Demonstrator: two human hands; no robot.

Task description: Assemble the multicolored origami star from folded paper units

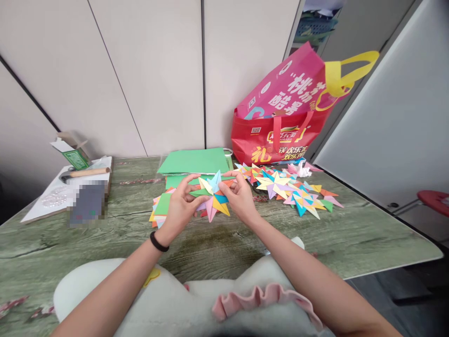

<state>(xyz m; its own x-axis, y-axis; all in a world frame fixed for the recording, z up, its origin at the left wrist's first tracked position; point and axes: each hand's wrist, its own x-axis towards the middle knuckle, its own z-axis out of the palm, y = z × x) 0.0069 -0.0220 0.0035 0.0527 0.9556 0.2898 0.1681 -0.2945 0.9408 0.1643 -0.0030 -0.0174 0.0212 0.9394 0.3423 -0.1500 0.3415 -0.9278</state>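
Between both hands, just above the table, I hold a multicoloured folded-paper star (211, 204) with pointed arms in blue, yellow, orange, pink and green. My left hand (182, 201) pinches its left side with thumb and fingers. On the opposite side, my right hand (238, 194) grips near the light blue upper point, thumb in front. Below and left of the star lies a pile of coloured paper squares (162, 206), partly hidden by my left hand. Right of my right hand, several finished-looking paper stars (275, 184) lie heaped on the table.
Green paper sheets (192, 161) lie behind my hands. A red gift bag (252, 140) holding a pink bag (298, 84) stands at the back right. At left are a white board (35, 210), a hammer (84, 173), a small box (75, 152) and a blurred dark object (88, 203).
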